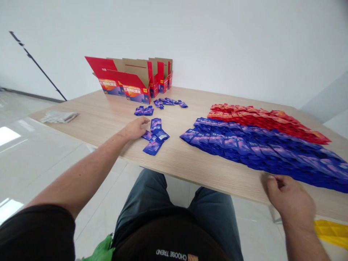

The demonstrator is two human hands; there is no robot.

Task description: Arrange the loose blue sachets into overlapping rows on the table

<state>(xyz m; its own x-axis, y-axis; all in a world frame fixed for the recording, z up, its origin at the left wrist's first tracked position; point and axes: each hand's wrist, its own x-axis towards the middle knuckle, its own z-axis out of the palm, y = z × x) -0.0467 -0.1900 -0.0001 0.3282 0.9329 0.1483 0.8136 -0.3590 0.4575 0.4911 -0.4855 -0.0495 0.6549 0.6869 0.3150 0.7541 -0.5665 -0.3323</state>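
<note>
My left hand (pixel 135 128) rests on the table with its fingers apart, just left of a small loose heap of purple-blue spouted pouches (pixel 156 135). Its thumb is close to the nearest pouch; whether it touches is hard to tell. My right hand (pixel 290 197) is curled into a loose fist at the front edge of the table, with nothing seen in it. Beyond that fist lie long overlapping rows of purple-blue pouches (pixel 244 145). Rows of red pouches (pixel 255 117) lie behind them.
Several open red printed cartons (pixel 136 92) stand at the back left of the wooden table (pixel 190 161). More purple pouches (pixel 168 102) lie before them, with a small group (pixel 144 111) nearer. A whitish cloth or gloves (pixel 59 116) lies on the left edge. Something yellow (pixel 333 232) shows lower right.
</note>
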